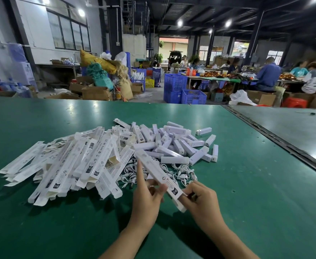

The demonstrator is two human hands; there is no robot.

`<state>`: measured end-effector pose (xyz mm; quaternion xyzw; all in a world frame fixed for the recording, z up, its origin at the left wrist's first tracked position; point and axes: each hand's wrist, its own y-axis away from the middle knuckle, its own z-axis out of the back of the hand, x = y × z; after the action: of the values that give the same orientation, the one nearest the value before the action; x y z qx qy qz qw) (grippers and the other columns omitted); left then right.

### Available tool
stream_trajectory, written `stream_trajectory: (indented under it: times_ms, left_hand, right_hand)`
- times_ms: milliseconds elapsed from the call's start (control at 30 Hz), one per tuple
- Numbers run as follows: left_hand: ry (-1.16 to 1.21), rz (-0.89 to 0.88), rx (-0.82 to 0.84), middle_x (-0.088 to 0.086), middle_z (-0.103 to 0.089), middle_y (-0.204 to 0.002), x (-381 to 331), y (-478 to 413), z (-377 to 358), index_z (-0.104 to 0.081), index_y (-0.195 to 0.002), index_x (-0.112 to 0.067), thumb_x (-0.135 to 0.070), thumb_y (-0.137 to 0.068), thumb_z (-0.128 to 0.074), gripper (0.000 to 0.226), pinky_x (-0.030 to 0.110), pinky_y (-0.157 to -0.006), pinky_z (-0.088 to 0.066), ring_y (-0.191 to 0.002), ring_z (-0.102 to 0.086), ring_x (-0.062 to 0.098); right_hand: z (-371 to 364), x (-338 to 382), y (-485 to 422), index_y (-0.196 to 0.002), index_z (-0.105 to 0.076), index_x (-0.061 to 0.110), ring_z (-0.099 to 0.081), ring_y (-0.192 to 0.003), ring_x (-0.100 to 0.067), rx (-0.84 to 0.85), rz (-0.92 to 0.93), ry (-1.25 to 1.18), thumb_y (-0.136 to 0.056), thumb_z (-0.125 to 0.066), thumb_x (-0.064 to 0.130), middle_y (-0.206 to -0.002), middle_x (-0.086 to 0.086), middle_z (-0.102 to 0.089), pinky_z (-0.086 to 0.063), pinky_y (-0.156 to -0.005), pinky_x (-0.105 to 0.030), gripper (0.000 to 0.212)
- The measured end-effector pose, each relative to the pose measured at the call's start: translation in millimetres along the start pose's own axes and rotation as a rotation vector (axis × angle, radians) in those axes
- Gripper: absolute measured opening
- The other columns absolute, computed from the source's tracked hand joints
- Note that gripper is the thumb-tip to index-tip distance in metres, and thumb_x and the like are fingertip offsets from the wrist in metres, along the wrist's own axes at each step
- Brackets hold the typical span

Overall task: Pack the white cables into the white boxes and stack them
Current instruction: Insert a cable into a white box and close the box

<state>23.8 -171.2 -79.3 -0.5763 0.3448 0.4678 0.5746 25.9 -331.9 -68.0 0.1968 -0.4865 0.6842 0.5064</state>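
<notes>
Held box: a long, narrow white carton with printed labels, the held box (158, 175) is lifted off the green counter (59, 221), slanting from its far end on the left to its near end on the right.
Left hand: the left hand (149, 195) is on the left side of the held box at mid-length. Its thumb presses the box's edge, and the index finger (140, 171) lies straight along that side, pointing away.
Right hand: the right hand (200, 199) is at the near end of the held box with its fingers (196, 189) curled tight round that end. A scrap of white shows between them; I cannot tell whether it is flap or cable.
White cables: a tangle of white cables (181, 173) lies on the counter just beyond and to the right of the held box, partly under it.
Flat boxes: a wide heap of unfilled flat boxes (69, 165) spreads out to the left of the held box.
White blocks: a pile of short white blocks (175, 144) lies beyond the far end of the held box, touching the heap of cartons.
Background: well beyond the held box are blue crates (174, 83) and, further right, seated people (267, 75) at other tables.
</notes>
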Motion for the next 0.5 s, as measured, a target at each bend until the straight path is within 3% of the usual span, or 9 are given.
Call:
stream_trajectory:
  times_ms: [33, 133, 233, 300, 367, 433, 500]
  left_hand:
    - [-0.080, -0.057, 0.030, -0.010, -0.068, -0.102, -0.2, 0.9, -0.8, -0.001, -0.154, -0.044, -0.052, -0.081, -0.060, 0.094, 0.021, -0.063, -0.054, -0.073, -0.065, -0.001]
    - [-0.272, -0.155, 0.222, -0.005, -0.057, -0.130, 0.8, 2.8, -1.1, -0.013, -0.146, -0.063, -0.065, -0.085, -0.048, 0.071, 0.014, -0.077, -0.051, -0.087, -0.057, -0.009]
    - [-0.384, -0.147, 0.413, -0.007, -0.055, -0.133, 0.0, 4.3, 0.5, -0.008, -0.139, -0.076, -0.062, -0.087, -0.052, 0.069, 0.026, -0.096, -0.052, -0.102, -0.057, -0.006]
    - [-0.420, -0.144, 0.447, -0.009, -0.058, -0.134, -1.2, 4.7, 1.2, -0.006, -0.139, -0.075, -0.056, -0.088, -0.057, 0.074, 0.031, -0.100, -0.051, -0.107, -0.060, -0.004]
    - [-0.402, -0.145, 0.405, -0.015, -0.063, -0.122, -1.7, 4.7, 2.3, -0.013, -0.136, -0.078, -0.048, -0.091, -0.065, 0.076, 0.023, -0.094, -0.052, -0.104, -0.061, -0.008]
    - [-0.341, -0.142, 0.351, -0.022, -0.065, -0.111, -2.5, 6.2, 3.1, -0.025, -0.137, -0.073, -0.048, -0.088, -0.068, 0.069, 0.008, -0.081, -0.048, -0.100, -0.064, -0.009]
    - [-0.259, -0.113, 0.299, -0.024, -0.068, -0.100, -1.7, 7.8, 4.7, -0.042, -0.136, -0.064, -0.052, -0.082, -0.068, 0.060, 0.005, -0.072, -0.046, -0.096, -0.067, -0.006]
  right_hand:
    - [-2.1, -1.3, 0.1, -0.054, -0.059, 0.018, -0.046, -0.051, -0.005, -0.023, -0.013, -0.005, -0.068, -0.084, -0.001, -0.061, 0.000, -0.060, -0.036, -0.049, -0.017, 0.035]
    - [-4.0, -4.3, 0.8, -0.054, -0.058, 0.010, -0.045, -0.048, -0.005, -0.089, -0.039, -0.041, -0.068, -0.082, -0.003, -0.054, 0.000, -0.057, -0.034, -0.046, -0.017, 0.030]
    - [-0.7, -7.3, -1.1, -0.053, -0.059, 0.012, -0.044, -0.045, -0.004, -0.128, -0.121, -0.090, -0.070, -0.079, -0.003, -0.052, -0.004, -0.059, -0.036, -0.046, -0.017, 0.030]
    - [2.3, -8.4, -2.6, -0.052, -0.059, 0.015, -0.044, -0.043, -0.003, -0.117, -0.148, -0.104, -0.072, -0.079, 0.000, -0.049, -0.001, -0.057, -0.035, -0.045, -0.016, 0.032]
    - [4.5, -7.3, -2.9, -0.053, -0.061, 0.017, -0.049, -0.044, -0.007, -0.091, -0.130, -0.113, -0.073, -0.080, 0.002, -0.050, 0.000, -0.060, -0.040, -0.045, -0.020, 0.031]
    - [7.2, -4.5, -1.9, -0.057, -0.066, 0.017, -0.056, -0.048, -0.021, -0.068, -0.080, -0.118, -0.075, -0.081, 0.006, -0.056, -0.003, -0.064, -0.046, -0.049, -0.032, 0.025]
    - [10.0, -2.1, -0.4, -0.064, -0.072, 0.017, -0.058, -0.055, -0.023, -0.014, -0.010, -0.117, -0.081, -0.078, 0.013, -0.064, -0.002, -0.065, -0.047, -0.053, -0.036, 0.018]
